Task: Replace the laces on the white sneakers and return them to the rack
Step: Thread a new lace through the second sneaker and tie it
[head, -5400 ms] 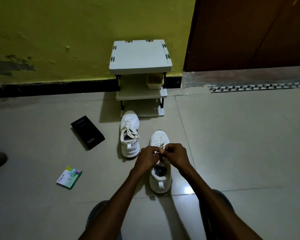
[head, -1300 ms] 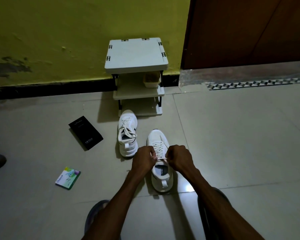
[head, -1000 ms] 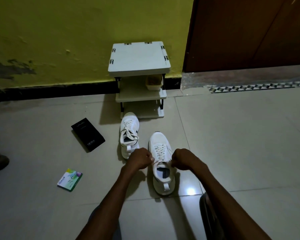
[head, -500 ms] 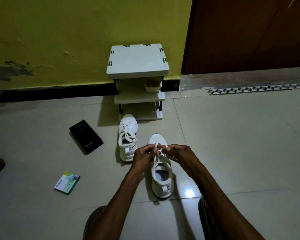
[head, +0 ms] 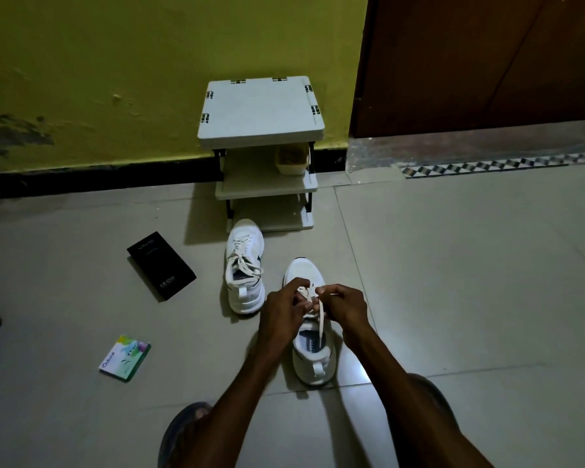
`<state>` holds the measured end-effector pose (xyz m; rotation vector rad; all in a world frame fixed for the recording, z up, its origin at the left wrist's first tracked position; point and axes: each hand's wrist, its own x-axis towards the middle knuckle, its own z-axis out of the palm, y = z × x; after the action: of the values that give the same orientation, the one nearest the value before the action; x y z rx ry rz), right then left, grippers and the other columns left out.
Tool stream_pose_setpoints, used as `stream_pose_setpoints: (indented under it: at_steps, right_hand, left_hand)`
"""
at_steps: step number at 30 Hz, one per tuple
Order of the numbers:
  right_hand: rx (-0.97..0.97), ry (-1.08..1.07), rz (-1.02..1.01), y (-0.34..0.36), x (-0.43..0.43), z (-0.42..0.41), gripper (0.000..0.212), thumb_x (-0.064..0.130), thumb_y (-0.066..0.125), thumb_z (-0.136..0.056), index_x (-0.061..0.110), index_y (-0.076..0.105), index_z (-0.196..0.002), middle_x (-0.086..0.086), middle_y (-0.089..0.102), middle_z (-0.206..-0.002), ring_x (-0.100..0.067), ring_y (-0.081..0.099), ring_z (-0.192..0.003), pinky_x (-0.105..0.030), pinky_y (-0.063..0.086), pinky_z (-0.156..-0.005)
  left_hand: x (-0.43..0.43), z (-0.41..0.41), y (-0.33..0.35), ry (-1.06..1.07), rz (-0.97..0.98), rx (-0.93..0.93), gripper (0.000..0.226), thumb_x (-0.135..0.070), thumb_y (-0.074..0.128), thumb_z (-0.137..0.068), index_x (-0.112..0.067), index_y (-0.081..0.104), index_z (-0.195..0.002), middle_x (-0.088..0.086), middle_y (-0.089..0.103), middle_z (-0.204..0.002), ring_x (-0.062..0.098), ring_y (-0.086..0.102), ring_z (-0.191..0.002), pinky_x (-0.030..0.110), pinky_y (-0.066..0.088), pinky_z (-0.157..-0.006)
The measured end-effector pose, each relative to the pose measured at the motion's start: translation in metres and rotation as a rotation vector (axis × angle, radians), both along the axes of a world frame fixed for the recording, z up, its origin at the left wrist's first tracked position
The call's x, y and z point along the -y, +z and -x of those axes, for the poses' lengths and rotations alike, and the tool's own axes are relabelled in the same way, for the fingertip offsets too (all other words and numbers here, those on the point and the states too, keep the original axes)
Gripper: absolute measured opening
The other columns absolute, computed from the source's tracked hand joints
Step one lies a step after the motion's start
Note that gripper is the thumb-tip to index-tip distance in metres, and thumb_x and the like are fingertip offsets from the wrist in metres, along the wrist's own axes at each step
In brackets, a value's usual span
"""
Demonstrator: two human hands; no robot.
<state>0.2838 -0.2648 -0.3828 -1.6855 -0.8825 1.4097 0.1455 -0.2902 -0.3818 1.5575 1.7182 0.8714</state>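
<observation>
The fingers (head: 298, 286) of the left hand (head: 281, 315) are curled and pinch the white lace (head: 321, 320) over the tongue of the near sneaker (head: 313, 361). The fingers of the right hand (head: 345, 307) are curled in the same way and pinch the same lace from the other side. The two hands are very close together, almost touching, and one loose end of the lace hangs down from between them toward the opening of the shoe. Whether there is a knot under the fingers, I cannot tell.

The near sneaker stands on the tiled floor (head: 453, 282), its toe pointing to 12 o'clock, toward the wall. Taking this shoe as the centre of the clock, the second sneaker (head: 244, 268) stands at about 11 o'clock, close beside it but not touching, already laced, with its toe just in front of the rack. The white rack (head: 260, 109) is between 11 and 12 o'clock, against the yellow wall (head: 149, 62). On its middle shelf, at the right end, sits a small basket (head: 293, 160). A black box (head: 161, 265) lies flat at 10 o'clock, and a small colourful packet (head: 125, 358) lies at 9 o'clock, well apart from the shoes. A brown door (head: 487, 62) is at 1 o'clock.
</observation>
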Motion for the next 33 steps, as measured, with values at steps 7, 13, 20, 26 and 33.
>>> stream_pose_setpoints:
  at_steps: [7,13,20,26,33]
  right_hand:
    - [-0.025,0.163,0.040,0.003,-0.005,-0.002,0.026,0.005,0.059,-0.070,0.020,0.079,-0.077,-0.011,0.075,-0.083,-0.035,0.071,-0.087,-0.046,0.059,-0.082]
    - [-0.119,0.015,0.083,0.008,-0.008,0.000,0.023,-0.006,0.069,-0.069,0.006,0.071,-0.089,-0.019,0.072,-0.085,-0.027,0.069,-0.069,-0.036,0.059,-0.072]
    - [-0.187,0.224,0.066,0.011,-0.006,-0.010,0.041,0.007,0.070,-0.083,0.017,0.049,-0.117,-0.016,0.070,-0.104,-0.025,0.066,-0.093,-0.042,0.053,-0.090]
    - [-0.052,0.343,0.010,0.018,-0.009,-0.017,0.057,0.006,0.083,-0.071,0.015,0.048,-0.115,-0.015,0.072,-0.091,-0.029,0.070,-0.088,-0.048,0.054,-0.088]
    - [0.358,0.435,-0.321,0.022,-0.003,-0.006,0.053,0.008,0.087,-0.061,0.022,0.049,-0.096,-0.001,0.072,-0.071,-0.013,0.070,-0.067,-0.030,0.057,-0.065]
  left_hand:
    - [-0.006,0.004,0.010,-0.251,-0.254,-0.547,0.040,-0.021,0.066,-0.079,-0.034,0.048,-0.113,-0.002,0.069,-0.080,0.024,0.061,-0.073,0.027,0.030,-0.065]
    - [-0.010,0.013,0.010,-0.334,-0.326,-0.490,0.040,-0.024,0.061,-0.081,-0.034,0.052,-0.118,-0.004,0.071,-0.080,0.021,0.064,-0.074,0.031,0.043,-0.071]
    - [-0.012,0.016,0.009,-0.263,-0.150,-0.375,0.037,-0.044,0.062,-0.081,-0.041,0.047,-0.115,-0.001,0.072,-0.086,0.024,0.066,-0.082,0.035,0.051,-0.068]
    - [-0.014,0.013,0.019,-0.318,-0.217,-0.507,0.041,-0.036,0.073,-0.074,-0.036,0.047,-0.106,-0.009,0.069,-0.081,0.017,0.062,-0.076,0.026,0.030,-0.064]
    - [-0.013,0.021,0.023,-0.302,-0.045,-0.424,0.042,-0.021,0.068,-0.078,-0.031,0.037,-0.104,-0.012,0.069,-0.084,0.013,0.063,-0.078,0.027,0.041,-0.060]
